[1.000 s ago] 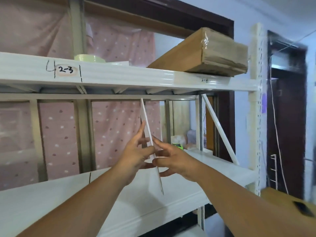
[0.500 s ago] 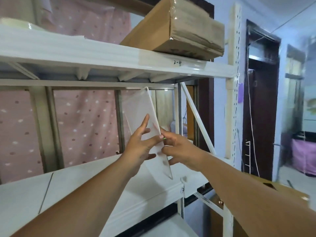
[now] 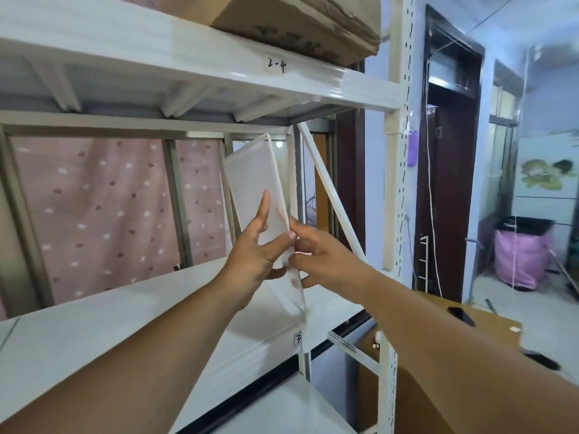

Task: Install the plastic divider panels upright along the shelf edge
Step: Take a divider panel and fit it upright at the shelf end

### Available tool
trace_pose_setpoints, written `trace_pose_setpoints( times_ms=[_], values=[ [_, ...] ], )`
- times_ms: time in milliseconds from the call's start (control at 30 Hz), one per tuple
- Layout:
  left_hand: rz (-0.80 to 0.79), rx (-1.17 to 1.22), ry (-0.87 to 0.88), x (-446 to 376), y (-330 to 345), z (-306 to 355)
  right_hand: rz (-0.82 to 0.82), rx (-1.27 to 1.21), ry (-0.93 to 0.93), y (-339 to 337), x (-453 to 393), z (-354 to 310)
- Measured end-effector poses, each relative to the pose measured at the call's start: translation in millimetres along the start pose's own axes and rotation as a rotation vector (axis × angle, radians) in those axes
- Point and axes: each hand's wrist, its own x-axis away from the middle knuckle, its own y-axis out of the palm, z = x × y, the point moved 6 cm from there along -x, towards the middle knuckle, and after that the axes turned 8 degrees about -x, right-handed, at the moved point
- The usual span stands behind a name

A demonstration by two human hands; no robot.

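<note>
A translucent white plastic divider panel [image 3: 252, 180] is held nearly upright above the white shelf board [image 3: 125, 317], tilted with its top leaning left. Its lower corner is close to the shelf's front edge, near a small label. My left hand [image 3: 253, 255] grips the panel's left face, thumb across the front edge. My right hand [image 3: 322, 261] pinches the same panel from the right side. Whether the panel's bottom touches the shelf I cannot tell.
A white upper shelf [image 3: 188, 67] marked "2-4" carries a taped cardboard box [image 3: 297, 23]. A perforated white upright post [image 3: 394, 183] and a diagonal brace [image 3: 329, 192] stand to the right. Pink dotted curtain behind; a brown box [image 3: 438, 402] sits at the lower right.
The view has swung right and closer. The panel, held in both hands, has moved right along the shelf toward the end post, and more of its flat face is showing.
</note>
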Motion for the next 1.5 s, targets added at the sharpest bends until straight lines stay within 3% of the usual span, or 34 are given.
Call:
trace_pose_setpoints(
  times_ms=[1133, 1500],
  values=[
    [0.019, -0.016, 0.034, -34, 23, -17, 0.053, 0.04, -0.048, -33, -15, 20],
    [0.087, -0.143, 0.026, -22, 24, -13, 0.089, 0.077, -0.014, -31, -11, 27]
  ],
)
